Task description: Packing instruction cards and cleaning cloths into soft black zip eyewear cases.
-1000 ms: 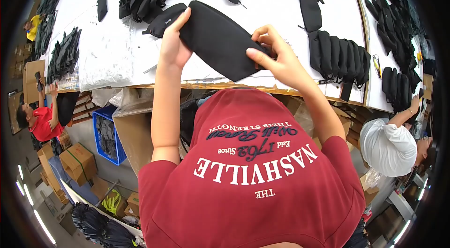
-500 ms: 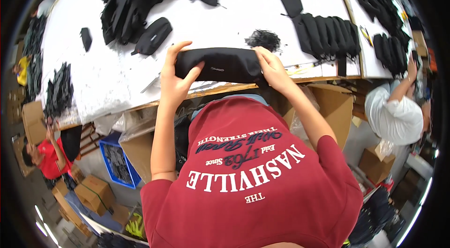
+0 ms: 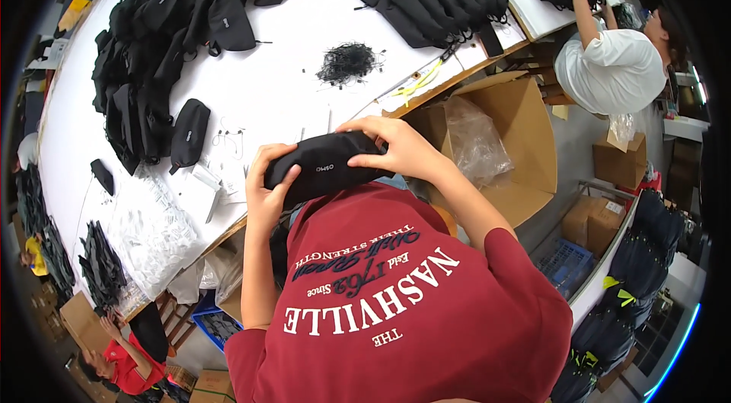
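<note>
A black fabric pouch (image 3: 318, 162) with a small pale print on its side is held lengthwise between my two hands, close to my body at the table's front edge. My left hand (image 3: 266, 183) grips its left end, the thumb lying on the face toward me. At the other end my right hand (image 3: 397, 147) has its fingers over the top and its thumb on the front. Another black pouch (image 3: 189, 132) lies on the white table (image 3: 274, 83) beyond my left hand. Farther ahead sits a small heap of thin black cords (image 3: 348, 64).
A big pile of black pouches (image 3: 156, 52) covers the far left. Several stand in a row (image 3: 449, 7) at the far right. Yellow-handled snips (image 3: 420, 81) lie by the edge, above an open cardboard box (image 3: 525, 148). A co-worker (image 3: 609, 68) handles black items at right.
The view has swung to the right, so the table's contents appear farther left. The pouch has come nearer my body, and my right hand has moved inward along it, its thumb now on the front.
</note>
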A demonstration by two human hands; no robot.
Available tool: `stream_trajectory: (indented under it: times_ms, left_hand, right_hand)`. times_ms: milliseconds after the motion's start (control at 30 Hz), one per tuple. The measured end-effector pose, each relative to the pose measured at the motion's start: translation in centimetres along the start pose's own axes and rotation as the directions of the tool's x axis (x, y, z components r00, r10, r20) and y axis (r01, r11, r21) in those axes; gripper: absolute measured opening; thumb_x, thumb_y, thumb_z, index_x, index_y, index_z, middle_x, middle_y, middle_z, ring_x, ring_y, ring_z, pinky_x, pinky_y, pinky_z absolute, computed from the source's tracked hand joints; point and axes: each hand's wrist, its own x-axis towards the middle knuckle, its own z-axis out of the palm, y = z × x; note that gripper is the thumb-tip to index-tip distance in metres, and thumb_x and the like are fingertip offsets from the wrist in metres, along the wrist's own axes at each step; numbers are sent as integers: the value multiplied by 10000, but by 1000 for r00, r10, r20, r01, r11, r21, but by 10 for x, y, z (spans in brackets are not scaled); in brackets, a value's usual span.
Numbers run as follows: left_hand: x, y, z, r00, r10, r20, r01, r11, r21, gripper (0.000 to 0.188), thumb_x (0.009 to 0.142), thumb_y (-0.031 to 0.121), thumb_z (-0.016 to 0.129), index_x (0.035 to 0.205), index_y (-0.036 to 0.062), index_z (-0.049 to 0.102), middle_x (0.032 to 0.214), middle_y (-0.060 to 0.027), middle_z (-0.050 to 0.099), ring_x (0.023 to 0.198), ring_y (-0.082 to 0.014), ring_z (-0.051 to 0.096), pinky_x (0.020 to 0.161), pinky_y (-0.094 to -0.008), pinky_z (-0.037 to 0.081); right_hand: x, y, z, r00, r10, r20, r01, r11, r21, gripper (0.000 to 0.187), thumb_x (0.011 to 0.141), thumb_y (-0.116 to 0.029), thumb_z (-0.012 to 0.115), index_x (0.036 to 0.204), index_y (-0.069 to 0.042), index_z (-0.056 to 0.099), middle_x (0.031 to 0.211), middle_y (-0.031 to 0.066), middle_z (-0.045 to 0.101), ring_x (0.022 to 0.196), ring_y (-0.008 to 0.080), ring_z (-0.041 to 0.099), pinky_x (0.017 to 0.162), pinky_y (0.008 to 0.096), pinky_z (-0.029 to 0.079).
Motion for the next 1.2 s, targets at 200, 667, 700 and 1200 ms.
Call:
stream_trajectory:
  times_ms: [200, 667, 700, 1200]
  left_hand:
    - [12, -15, 14, 989, 5, 150, 32, 971, -238, 152, 805, 123, 633, 842, -22, 606, 917, -81, 561, 881, -169, 520, 811, -265, 385]
    - [55, -99, 52, 823, -261, -504, 456, 834, 311, 508, 815, 294, 674, 1226, 55, 494, 1215, -148, 473, 1100, -278, 472, 900, -374, 405]
    - [43, -124, 45, 817, -262, -514, 464, 829, 314, 508, 815, 294, 674, 1226, 55, 494, 1215, -148, 473, 1100, -278, 472, 900, -374, 405]
    - [9, -177, 61, 194, -195, -962, 696, 718, -5, 767, 677, 259, 801, 1209, -33, 332, 1140, -293, 490, 1035, -430, 509, 875, -442, 406]
  right_hand:
    - [-13, 13, -38, 983, 32, 179, -24, 999, -46, 314, 763, -311, 712, 954, -63, 682, 845, 57, 636, 723, 178, 544, 637, 270, 432]
    - [6, 141, -248, 720, 148, -678, -217, 976, -16, 465, 747, -289, 725, 1164, -119, 610, 990, 83, 618, 634, 130, 504, 643, 269, 457]
    - [11, 159, -278, 623, 62, -780, -276, 950, -145, 459, 748, -299, 725, 1158, -128, 614, 978, 90, 607, 646, 146, 521, 653, 281, 461]
    - [70, 305, -394, 522, 128, -843, -826, 323, -463, 561, 710, -162, 591, 1262, -135, 497, 1237, 223, 414, 1056, 387, 504, 921, 434, 418]
